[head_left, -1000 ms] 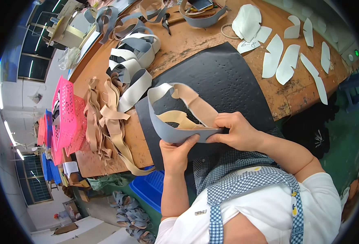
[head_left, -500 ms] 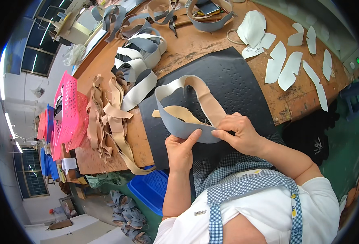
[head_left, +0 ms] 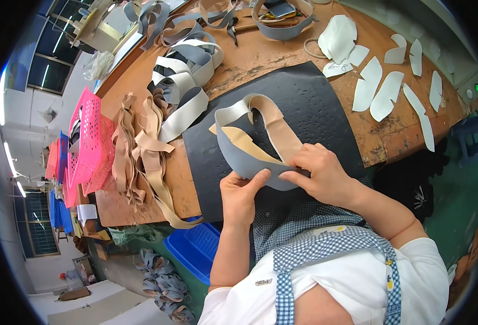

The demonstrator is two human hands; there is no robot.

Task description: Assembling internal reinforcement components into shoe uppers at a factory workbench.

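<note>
Head view: a grey band, bent into a loop with a pale and tan inner face, is held by 2 bare hands above the near part of the black mat. Whether its lower edge touches the black mat cannot be told. A yellowish-tan piece lies inside the loop, against the inner side of its grey front, with a pointed end sticking out past the loop's left side.

The left hand, over the near edge of the black mat, pinches the grey front from below, thumb on the outer face and fingers tucked mostly out of sight behind. The right hand, over the near right part of the black mat, grips the loop's right end, thumb on the grey outside and fingers curled over the tan side.

Left of the black mat, tan strips lie in a heap on the brown table, and a pink basket stands farther left. Beyond its far left corner are white and grey bands in loose loops. Past its far edge sits a grey ring around a dark flat device. White cut pieces are spread to its right. Below its near left corner is a blue basket.
</note>
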